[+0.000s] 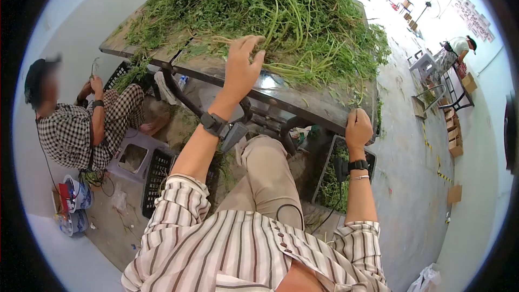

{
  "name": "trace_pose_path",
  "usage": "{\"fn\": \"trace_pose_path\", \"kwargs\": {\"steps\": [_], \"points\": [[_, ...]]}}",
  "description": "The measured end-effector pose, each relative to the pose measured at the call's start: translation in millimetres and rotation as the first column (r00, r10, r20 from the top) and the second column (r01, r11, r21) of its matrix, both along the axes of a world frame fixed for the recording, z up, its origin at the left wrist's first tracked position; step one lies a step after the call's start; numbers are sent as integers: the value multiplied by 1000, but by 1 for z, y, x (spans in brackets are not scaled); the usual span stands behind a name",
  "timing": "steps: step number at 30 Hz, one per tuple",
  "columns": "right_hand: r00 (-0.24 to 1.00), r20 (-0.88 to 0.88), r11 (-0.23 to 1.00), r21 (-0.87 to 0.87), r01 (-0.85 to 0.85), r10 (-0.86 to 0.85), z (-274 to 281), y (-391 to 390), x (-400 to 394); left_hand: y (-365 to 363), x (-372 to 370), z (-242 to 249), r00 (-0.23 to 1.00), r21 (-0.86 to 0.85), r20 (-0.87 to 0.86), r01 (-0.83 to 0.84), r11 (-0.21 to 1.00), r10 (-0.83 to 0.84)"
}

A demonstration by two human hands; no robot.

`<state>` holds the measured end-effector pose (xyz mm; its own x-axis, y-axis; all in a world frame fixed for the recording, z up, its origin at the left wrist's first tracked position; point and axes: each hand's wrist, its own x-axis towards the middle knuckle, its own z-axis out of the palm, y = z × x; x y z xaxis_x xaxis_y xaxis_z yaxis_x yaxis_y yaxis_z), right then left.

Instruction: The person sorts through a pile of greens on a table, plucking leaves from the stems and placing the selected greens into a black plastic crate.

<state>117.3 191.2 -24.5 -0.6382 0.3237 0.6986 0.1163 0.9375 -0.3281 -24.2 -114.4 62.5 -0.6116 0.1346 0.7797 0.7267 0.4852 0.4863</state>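
A big heap of leafy green stalks (254, 5) with pale stems and roots covers most of the dark table (211, 70). Over the table's near edge, my left hand (243, 65) is open, thumb apart from the fingers, close to the loose stems at the front of the heap. My right hand (359, 130) is closed at the table's right front corner, fingers pinched together. A thin green stem (361, 96) lies just beyond its fingertips; whether the fingers grip it is hidden.
Below the table stand a crate of greens (331, 184) at right and a black crate (157, 181) at left. A person (73, 135) sits at left beside a lilac stool (130, 154), handling a stalk. Another person (457, 51) bends over a table at far right, near stacked boxes (454, 132).
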Motion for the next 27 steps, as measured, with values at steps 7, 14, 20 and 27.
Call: {"fn": "trace_pose_path", "kwargs": {"steps": [7,14,20,27], "points": [[999,-48,1000,28,4,-3,2,-2,1,-16,-31,-42,974,-32,-68,-218,975,216],[1000,7,1000,19,16,-16,5,-2,2,-14,-52,-72,956,-100,-18,-293,951,293],[1000,-20,1000,27,6,-6,2,1,2,-12,-56,-79,951,-103,21,-304,947,307],[1000,13,999,30,26,-26,4,0,0,-12,-58,-83,956,-14,-93,-282,959,280]]}}
